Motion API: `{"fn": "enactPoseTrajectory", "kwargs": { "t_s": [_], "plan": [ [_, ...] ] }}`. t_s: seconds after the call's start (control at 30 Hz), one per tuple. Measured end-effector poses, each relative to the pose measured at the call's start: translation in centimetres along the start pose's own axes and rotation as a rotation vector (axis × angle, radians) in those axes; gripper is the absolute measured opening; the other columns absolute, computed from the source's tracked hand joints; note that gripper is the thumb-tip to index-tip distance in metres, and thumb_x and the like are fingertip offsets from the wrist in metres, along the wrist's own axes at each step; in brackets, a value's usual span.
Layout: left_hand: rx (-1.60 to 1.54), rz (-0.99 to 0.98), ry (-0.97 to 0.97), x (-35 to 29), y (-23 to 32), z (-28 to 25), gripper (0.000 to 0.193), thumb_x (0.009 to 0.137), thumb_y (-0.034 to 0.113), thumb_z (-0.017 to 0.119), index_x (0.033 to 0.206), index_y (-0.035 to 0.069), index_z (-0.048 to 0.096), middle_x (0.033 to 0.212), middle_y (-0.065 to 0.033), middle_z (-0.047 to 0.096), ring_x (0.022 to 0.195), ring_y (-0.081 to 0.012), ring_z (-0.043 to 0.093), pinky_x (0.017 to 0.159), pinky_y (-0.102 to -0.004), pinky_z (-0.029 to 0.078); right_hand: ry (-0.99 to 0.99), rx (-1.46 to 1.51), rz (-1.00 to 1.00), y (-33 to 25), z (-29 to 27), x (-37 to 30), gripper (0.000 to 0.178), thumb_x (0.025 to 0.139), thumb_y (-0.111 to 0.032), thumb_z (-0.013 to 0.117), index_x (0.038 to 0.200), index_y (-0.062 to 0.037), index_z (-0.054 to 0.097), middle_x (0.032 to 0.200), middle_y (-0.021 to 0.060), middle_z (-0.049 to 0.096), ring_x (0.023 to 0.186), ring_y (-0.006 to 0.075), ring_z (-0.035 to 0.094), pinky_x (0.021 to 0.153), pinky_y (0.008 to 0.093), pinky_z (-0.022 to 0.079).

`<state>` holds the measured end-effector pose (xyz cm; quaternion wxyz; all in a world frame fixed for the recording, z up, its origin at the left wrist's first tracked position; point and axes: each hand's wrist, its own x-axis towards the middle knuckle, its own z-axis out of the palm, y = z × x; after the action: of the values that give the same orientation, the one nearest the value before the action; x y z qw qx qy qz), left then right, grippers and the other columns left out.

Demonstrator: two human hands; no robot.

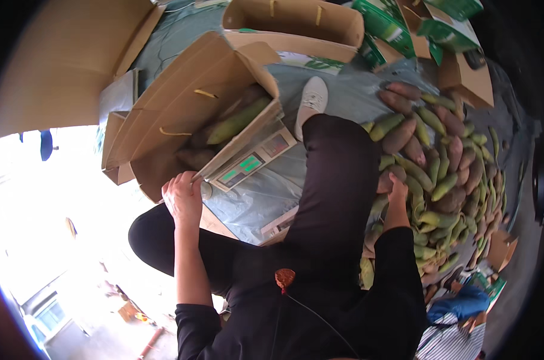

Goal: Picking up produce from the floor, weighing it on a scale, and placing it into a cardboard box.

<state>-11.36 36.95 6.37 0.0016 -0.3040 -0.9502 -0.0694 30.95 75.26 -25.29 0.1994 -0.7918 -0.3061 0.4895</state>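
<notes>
My left hand (183, 195) has its fingers curled over the near edge of an open cardboard box (164, 114). Inside that box lie a long green radish (239, 122) and some reddish-brown roots, partly in shadow. Under the box's side, a scale's display panel (248, 162) glows with green digits. To the right of my knee, my right hand (398, 190) is closed around a reddish-brown root (386, 179) at the near edge of a large pile. Long green radishes (445, 187) and more reddish-brown roots (399, 137) make up the pile.
Another open carton (293, 27) with yellow cord handles stands ahead. Green-printed boxes (392, 27) crowd the far right. A white shoe (315, 95) rests on the plastic sheet (281, 96). At the lower right is a blue cloth (461, 305).
</notes>
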Motion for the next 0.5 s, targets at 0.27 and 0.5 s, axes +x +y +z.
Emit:
{"fn": "enactPoseTrajectory", "kwargs": {
  "t_s": [0.27,0.5],
  "plan": [
    [-0.004,-0.035,-0.021,0.3,0.0,0.4,0.01,0.076,0.016,0.064,0.082,0.008,0.062,0.078,-0.0077,0.063,0.08,-0.0275,0.059,0.079,-0.0404,0.041,-0.1,-0.135,-0.528,-4.1,0.0,-3.8,0.082,0.054,-0.009,0.084,0.122,0.0092,0.042,0.117,0.017,0.052,0.106,0.0271,0.052,0.09,0.0352,0.044],
    [0.0,-0.04,0.0,0.2,-0.1,0.7,0.009,0.074,0.018,0.065,0.077,0.01,0.061,0.077,-0.0044,0.063,0.079,-0.0239,0.06,0.081,-0.0393,0.042,-0.295,-0.279,-1.044,-22.0,3.2,-20.8,0.075,0.059,-0.005,0.078,0.124,0.0039,0.041,0.12,0.0136,0.05,0.108,0.022,0.051,0.091,0.0349,0.043]
  ]
}}
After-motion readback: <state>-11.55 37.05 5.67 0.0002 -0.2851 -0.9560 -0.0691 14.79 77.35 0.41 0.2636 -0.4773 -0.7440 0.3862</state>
